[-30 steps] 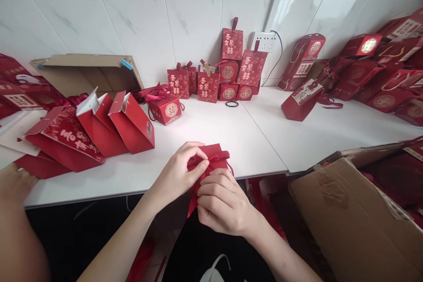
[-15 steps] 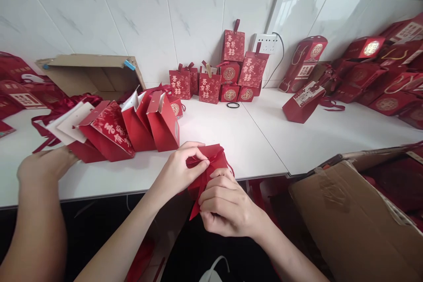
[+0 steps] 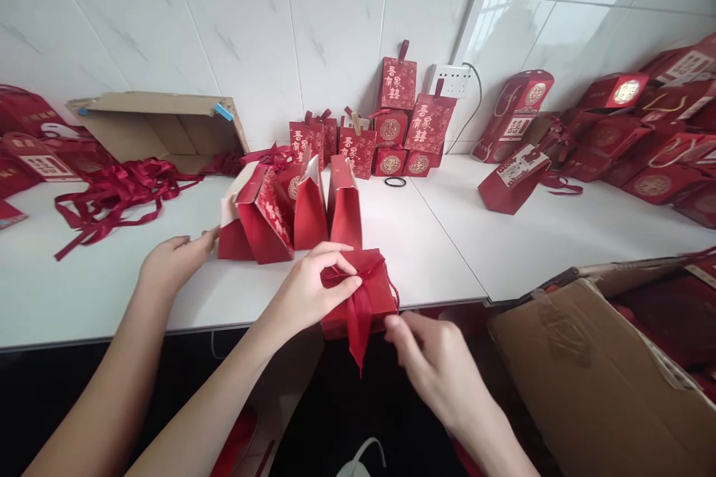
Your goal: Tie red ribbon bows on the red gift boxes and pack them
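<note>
A red gift box [image 3: 381,297] with a ribbon bow [image 3: 361,309] on its top lies at the table's front edge. My left hand [image 3: 330,279] pinches the ribbon near the knot, its fingers resting over the box. One ribbon tail hangs loose down the front. Beside the box's lower right corner is my right hand [image 3: 433,354], slightly blurred, with fingers curled and thumb against them. Whatever it may hold is hidden. A twisted cord [image 3: 394,285] shows on the box's right side.
Another person's hand [image 3: 182,257] touches a row of red gift bags [image 3: 262,227] from the left. Ribbons [image 3: 120,201] lie by an open carton [image 3: 168,136]. Finished-looking boxes [image 3: 358,145] stand along the wall. A brown cardboard box [image 3: 593,358] is at right.
My right hand has moved off the ribbon tail, right and slightly down. My left hand stays at the knot. The other person's hand and the row of bags have shifted right.
</note>
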`<state>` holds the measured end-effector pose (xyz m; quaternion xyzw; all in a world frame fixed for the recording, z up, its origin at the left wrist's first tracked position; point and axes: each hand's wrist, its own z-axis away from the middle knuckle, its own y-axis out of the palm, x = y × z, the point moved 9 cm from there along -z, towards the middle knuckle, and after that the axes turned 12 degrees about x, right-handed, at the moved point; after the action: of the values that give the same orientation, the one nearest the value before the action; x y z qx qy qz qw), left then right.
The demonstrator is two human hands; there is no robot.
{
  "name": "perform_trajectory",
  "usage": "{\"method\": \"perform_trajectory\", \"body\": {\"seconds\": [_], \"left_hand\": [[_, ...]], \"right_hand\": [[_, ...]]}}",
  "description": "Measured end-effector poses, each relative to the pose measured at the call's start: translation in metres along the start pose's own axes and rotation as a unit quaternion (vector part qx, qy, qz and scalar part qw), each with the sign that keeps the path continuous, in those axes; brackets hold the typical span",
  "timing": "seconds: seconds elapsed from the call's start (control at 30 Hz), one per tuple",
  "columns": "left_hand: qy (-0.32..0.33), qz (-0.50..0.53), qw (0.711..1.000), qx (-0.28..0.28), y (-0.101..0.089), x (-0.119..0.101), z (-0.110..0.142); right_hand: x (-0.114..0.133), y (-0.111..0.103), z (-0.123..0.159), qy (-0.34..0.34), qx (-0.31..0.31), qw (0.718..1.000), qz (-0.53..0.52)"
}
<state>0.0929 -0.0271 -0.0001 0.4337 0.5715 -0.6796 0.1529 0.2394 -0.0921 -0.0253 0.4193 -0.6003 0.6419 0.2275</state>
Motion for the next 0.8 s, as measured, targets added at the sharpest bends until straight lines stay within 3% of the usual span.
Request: {"method": "perform_trajectory", "body": {"seconds": [0.1,0.27,0.47,0.5,0.57,0.63,0.67,0.7,0.77,0.8], "left_hand": [[0.006,0.009,1.000,0.006,0.005,-0.002,-0.002],[0.003,0.023,1.000,0.017,0.008,0.000,-0.005],[0.002,0.032,0.999,0.040,0.010,0.001,-0.007],[0.008,0.034,0.999,0.041,0.011,0.000,-0.007],[0.036,0.048,0.998,0.025,0.009,-0.005,-0.005],[0.082,0.075,0.992,-0.066,-0.008,-0.009,0.003],[0.108,0.086,0.979,-0.152,-0.024,-0.008,0.011],[0.132,0.092,0.953,-0.256,-0.044,-0.004,0.024],[0.152,0.084,0.868,-0.465,-0.080,0.016,0.056],[0.140,0.080,0.834,-0.527,-0.093,0.032,0.066]], "right_hand": [[-0.008,0.033,0.000,0.061,0.121,0.988,-0.075],[-0.015,0.043,-0.004,0.057,0.142,0.966,-0.207],[-0.022,0.016,0.006,0.052,0.266,0.954,-0.127],[-0.024,0.006,0.003,0.056,0.257,0.957,-0.122],[-0.031,-0.024,-0.010,0.070,0.174,0.975,-0.117],[-0.036,-0.059,-0.031,0.072,0.040,0.993,-0.088],[-0.037,-0.073,-0.041,0.061,-0.022,0.996,-0.067],[-0.036,-0.085,-0.052,0.041,-0.072,0.995,-0.049],[-0.034,-0.094,-0.073,-0.008,-0.121,0.992,-0.036],[-0.035,-0.094,-0.081,-0.028,-0.126,0.991,-0.041]]}}
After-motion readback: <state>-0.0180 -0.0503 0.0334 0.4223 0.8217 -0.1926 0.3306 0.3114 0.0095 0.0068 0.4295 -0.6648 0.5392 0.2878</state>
